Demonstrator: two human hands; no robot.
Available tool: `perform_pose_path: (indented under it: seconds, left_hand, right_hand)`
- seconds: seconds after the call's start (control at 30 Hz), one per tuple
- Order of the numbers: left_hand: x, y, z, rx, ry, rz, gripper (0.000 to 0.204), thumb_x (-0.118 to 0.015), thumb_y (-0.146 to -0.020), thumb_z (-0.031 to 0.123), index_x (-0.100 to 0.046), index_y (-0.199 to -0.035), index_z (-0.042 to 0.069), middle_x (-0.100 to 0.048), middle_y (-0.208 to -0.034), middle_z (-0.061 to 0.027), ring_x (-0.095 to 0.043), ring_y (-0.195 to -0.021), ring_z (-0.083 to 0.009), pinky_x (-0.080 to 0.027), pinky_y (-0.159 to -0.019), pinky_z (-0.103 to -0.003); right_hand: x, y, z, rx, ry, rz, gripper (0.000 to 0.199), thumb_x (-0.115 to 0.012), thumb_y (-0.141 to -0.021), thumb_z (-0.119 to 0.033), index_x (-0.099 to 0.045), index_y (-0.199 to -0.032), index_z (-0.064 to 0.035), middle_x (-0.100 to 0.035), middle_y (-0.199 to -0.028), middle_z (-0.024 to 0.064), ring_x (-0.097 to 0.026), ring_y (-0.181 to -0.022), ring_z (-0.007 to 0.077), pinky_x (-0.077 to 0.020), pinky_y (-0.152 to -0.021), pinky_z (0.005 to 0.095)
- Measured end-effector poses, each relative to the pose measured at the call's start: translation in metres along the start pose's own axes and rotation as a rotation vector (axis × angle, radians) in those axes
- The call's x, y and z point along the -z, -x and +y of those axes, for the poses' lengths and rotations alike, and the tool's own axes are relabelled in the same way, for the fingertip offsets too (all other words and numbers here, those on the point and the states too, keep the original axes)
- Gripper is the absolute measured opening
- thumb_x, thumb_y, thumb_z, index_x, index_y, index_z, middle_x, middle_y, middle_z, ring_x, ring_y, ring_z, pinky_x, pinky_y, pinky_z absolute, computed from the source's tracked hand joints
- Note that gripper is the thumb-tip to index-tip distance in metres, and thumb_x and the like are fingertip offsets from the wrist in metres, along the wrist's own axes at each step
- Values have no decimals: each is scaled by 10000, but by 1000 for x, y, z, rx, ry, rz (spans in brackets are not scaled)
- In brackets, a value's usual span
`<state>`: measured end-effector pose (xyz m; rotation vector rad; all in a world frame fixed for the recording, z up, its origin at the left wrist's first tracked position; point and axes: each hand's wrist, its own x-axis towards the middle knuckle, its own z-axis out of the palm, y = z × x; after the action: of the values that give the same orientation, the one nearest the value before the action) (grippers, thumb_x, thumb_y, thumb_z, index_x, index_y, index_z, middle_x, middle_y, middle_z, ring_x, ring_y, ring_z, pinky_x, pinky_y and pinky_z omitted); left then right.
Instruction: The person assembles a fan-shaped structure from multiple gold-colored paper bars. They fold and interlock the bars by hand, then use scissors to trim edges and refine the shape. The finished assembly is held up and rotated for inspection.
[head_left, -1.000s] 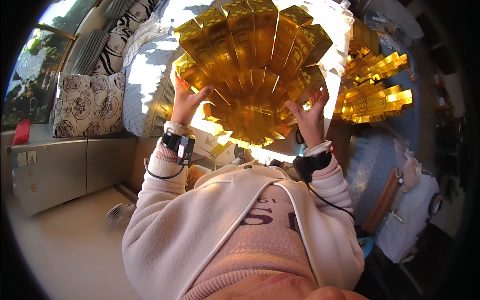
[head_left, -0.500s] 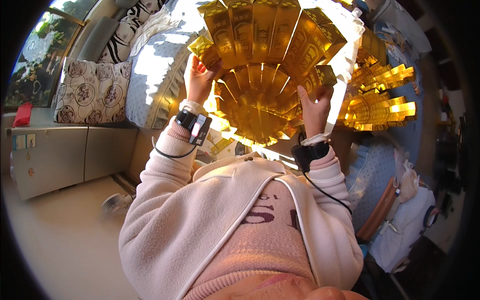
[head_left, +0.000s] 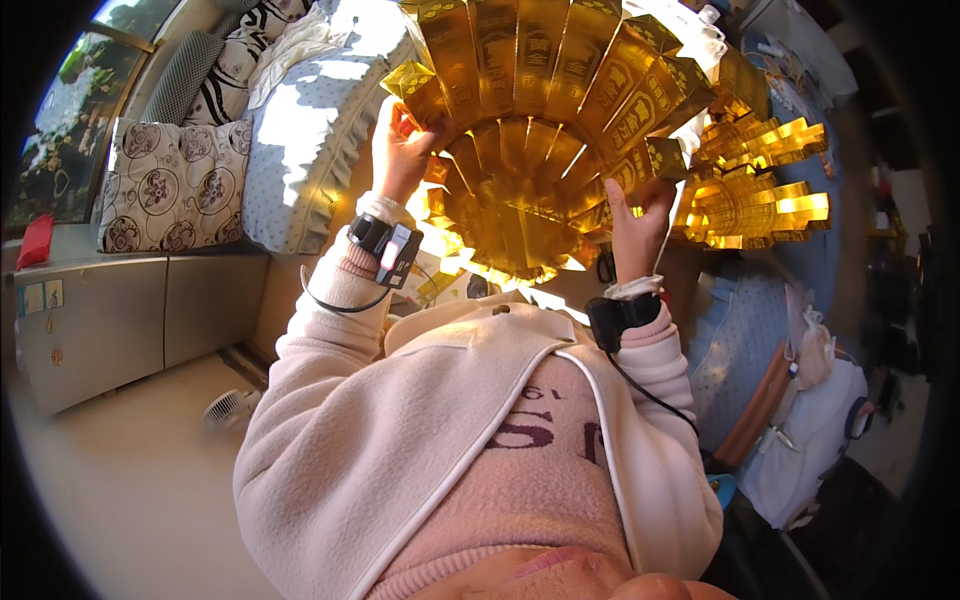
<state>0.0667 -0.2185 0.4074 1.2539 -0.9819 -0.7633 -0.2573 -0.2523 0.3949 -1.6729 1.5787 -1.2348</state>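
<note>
A large ring-like ornament of folded gold foil paper [head_left: 535, 65] fills the upper middle, its long block-shaped segments fanned out with embossed patterns on them. My left hand [head_left: 400, 150] pinches the end segment on its left side, thumb and fingers closed on it. On the opposite side, my right hand [head_left: 643, 225] grips the lower right segment, the thumb in front and the fingers partly hidden behind. Below the fan, the inner gold layers [head_left: 515, 215] narrow toward a bright, sunlit lower edge. What supports the ornament underneath is hidden.
More folded gold pieces [head_left: 765, 205] stand to the right of my right hand. A blue dotted bedspread [head_left: 275, 170] and a patterned cushion [head_left: 175, 185] lie at the left, above a grey cabinet [head_left: 215, 305]. A white bag [head_left: 815, 440] sits at the lower right.
The gold ornament has shifted slightly right and looks a little larger, and my right hand has moved slightly right with it. Both hands keep their hold. The whole view has shifted a little.
</note>
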Motion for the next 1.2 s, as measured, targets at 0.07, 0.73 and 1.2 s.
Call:
perform_pose_path:
  seconds: [0.07,0.73,1.2]
  left_hand:
    - [0,1,0,-19,26,29,427,-713,-896,-2,-525,-1279,11,-686,-1208,-91,-666,-1094,-167,-527,-943,-308]
    - [13,8,-25,91,-122,-112,389,-809,-817,179,-572,-1088,33,-624,-926,-39,-598,-817,-125,-516,-725,-292]
    - [23,15,-26,268,-173,-178,536,-812,-840,227,-556,-1275,46,-642,-1110,-95,-643,-1000,-187,-546,-878,-337]
  right_hand:
    - [2,2,-2,-14,-11,3,494,-842,-854,-297,-542,-1143,-31,-672,-998,104,-649,-923,272,-513,-869,370]
    - [-3,3,16,-20,9,112,514,-862,-836,-337,-562,-1095,-10,-576,-978,89,-547,-892,248,-481,-856,358]
    - [-2,9,22,2,-188,38,503,-874,-830,-329,-528,-1031,-26,-471,-898,25,-471,-836,183,-454,-800,314]
